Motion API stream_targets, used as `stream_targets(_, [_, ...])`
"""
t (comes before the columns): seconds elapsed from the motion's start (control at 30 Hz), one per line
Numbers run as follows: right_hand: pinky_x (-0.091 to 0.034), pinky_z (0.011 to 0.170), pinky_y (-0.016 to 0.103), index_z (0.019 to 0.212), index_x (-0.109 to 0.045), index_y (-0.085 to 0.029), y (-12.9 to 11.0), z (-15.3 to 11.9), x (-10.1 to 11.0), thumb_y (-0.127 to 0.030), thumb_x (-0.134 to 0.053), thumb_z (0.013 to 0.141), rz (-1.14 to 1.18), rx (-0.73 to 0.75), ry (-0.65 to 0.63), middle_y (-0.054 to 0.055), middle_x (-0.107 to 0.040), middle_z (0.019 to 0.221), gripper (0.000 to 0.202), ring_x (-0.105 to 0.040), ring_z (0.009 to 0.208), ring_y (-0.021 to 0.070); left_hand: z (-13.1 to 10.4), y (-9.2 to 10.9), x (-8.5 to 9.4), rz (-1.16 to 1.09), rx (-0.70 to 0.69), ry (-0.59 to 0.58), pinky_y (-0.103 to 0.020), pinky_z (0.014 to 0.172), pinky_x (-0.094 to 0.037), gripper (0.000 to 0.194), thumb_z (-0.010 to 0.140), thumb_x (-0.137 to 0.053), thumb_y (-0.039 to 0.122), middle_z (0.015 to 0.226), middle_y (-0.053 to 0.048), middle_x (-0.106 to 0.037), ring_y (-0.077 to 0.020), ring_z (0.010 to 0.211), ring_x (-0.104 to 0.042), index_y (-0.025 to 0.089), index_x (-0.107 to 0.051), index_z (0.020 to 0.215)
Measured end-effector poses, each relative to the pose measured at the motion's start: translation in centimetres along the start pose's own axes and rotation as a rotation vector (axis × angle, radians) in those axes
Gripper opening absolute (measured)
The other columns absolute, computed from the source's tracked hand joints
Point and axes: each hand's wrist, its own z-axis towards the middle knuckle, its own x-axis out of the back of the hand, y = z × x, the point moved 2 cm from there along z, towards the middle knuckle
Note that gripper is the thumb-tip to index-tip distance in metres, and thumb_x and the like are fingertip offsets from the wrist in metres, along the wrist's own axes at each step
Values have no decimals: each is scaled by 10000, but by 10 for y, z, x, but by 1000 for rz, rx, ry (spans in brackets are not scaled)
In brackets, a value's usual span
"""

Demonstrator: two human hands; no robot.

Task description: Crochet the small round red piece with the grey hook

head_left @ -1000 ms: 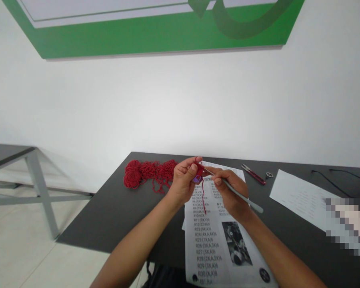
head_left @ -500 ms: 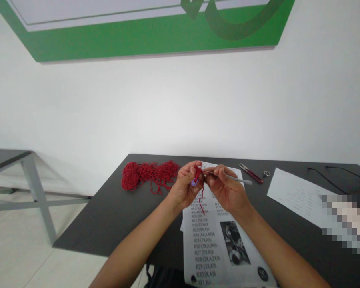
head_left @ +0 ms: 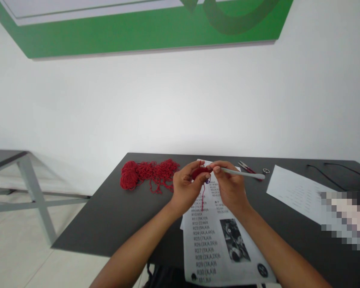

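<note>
My left hand (head_left: 188, 182) pinches a small red crochet piece (head_left: 200, 172) between thumb and fingers, above the desk. A purple stitch marker (head_left: 208, 180) shows at the piece's lower right, and a loose red yarn tail (head_left: 203, 200) hangs below. Closed around a crochet hook (head_left: 243, 173) with a pale grey handle is my right hand (head_left: 229, 184); the hook's tip meets the piece, its end hidden by fingers. Beneath both hands lies a printed pattern sheet (head_left: 207, 244) with rows of text and a dark photo. To the left rests a red yarn ball (head_left: 129, 176) with loose tangled strands (head_left: 159, 172).
Red-handled snips (head_left: 248, 169) and a small metal ring (head_left: 266, 171) lie on the dark desk (head_left: 129, 216) beyond my right hand. Another paper (head_left: 297, 196) and black glasses-like arms (head_left: 327, 178) are at the right, beside a pixelated patch. A second table (head_left: 6, 160) stands left.
The crochet piece has turned in my left hand, showing more of its red side. The hook's handle has shifted right and swung nearer level. The stitch marker has moved rightward.
</note>
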Motion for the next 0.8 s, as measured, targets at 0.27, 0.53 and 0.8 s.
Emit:
stream_targets(0.27, [-570,812,358,903,-703,-242,3,0,4,-527,-655,963,-18,38,50,40,-776,915,295,-722,856,203,0,-1,-6,-164,145,8,-250,530,-592,388,691,-925,297,845,-68,-811,-155,626,-707,166,-803,1035])
stream_targets(0.53, [-572,759,343,860,-711,-233,-17,4,5,-486,-673,959,-179,212,38,29,-749,866,274,-704,810,198,2,0,-6,-170,173,2,-235,518,-576,426,679,-928,284,793,-52,-802,-125,571,-670,159,-794,1064])
stream_targets(0.8, [-570,741,326,862,-708,-241,-26,6,5,-402,-665,975,-288,364,-46,17,-749,859,202,-719,810,190,-1,-3,-4,-69,137,-3,-272,600,-621,425,713,-907,310,904,-90,-821,-187,724,-750,164,-791,1095])
